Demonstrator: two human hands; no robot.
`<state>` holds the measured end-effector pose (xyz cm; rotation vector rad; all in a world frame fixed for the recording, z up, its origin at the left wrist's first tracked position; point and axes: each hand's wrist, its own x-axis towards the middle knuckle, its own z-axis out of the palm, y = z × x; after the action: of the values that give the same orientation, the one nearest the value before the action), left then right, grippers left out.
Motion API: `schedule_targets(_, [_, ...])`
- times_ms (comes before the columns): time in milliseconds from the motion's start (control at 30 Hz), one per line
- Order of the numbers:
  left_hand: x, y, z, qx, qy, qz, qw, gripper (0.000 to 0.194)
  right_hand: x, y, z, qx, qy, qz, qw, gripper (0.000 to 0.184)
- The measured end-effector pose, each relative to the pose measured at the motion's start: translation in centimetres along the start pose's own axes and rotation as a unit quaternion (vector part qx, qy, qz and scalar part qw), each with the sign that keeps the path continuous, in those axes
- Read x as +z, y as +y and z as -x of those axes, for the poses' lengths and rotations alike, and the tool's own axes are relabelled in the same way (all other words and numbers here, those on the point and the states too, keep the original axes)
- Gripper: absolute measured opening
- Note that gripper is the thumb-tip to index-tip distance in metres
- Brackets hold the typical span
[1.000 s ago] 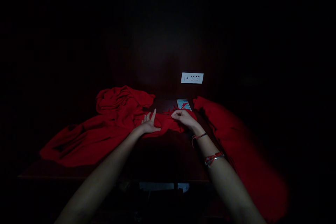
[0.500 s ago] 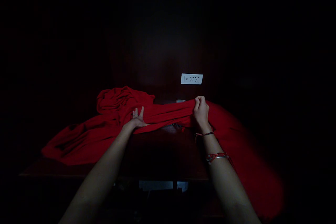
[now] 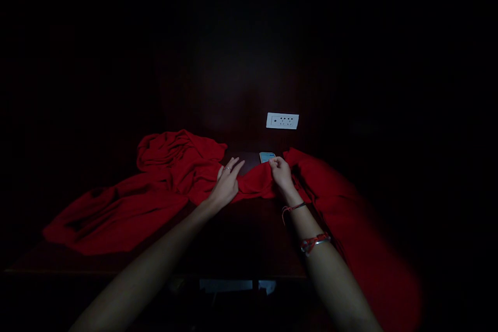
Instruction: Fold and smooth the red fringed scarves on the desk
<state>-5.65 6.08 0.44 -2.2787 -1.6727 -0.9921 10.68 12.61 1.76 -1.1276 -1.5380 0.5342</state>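
Note:
A long red cloth (image 3: 128, 202) lies bunched and wrinkled over the left part of the dark table, with a narrower stretch running to the middle. My left hand (image 3: 227, 185) rests on that stretch with its fingers extended and apart; a ring shows on one finger. Pinched between the thumb and fingers of my right hand (image 3: 280, 172) is the cloth's upper edge, slightly raised. More red cloth (image 3: 350, 218) spreads on the right, beneath and beyond my right forearm; whether it is the same piece I cannot tell.
A phone (image 3: 266, 157) with a lit screen lies behind my right hand. Above it, a white socket plate (image 3: 282, 121) is set in the dark back panel. The front edge of the table (image 3: 155, 274) runs below my hands. Surroundings are very dark.
The cloth between my hands has gone from stretched to slack. My left hand has moved right, my right hand left and slightly down. More of the phone shows now.

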Motion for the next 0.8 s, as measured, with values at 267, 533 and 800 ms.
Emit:
schedule_targets(267, [1.2,-1.1,-0.6,0.006,-0.071,0.264,0.962,0.041,0.0,-2.1,1.4,-0.081,-0.261,-0.099,0.957,0.016])
schedule_targets(533, [-1.0,-3.4,-2.0,-0.093,0.132,0.275,0.948,0.018,-1.4,-2.1,1.3,-0.097,-0.423,0.025,0.900,0.027])
schedule_targets(800, [-4.3,-7.0,-2.3,-0.158,0.371,0.210,0.891,0.012,-1.8,-2.8,1.5,-0.112,-0.209,0.342,0.909,0.013])
